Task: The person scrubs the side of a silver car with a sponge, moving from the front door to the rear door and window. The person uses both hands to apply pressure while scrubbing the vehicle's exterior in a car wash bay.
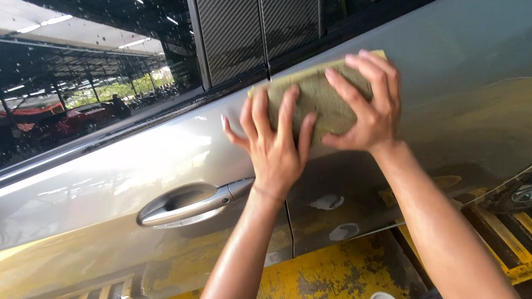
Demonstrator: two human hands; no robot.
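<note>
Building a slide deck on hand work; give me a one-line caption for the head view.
Left hand and right hand press a yellow-green cloth flat against a wet grey car door.

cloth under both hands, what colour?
Olive-green cloth, pressed on the grey car door; head view.
</note>
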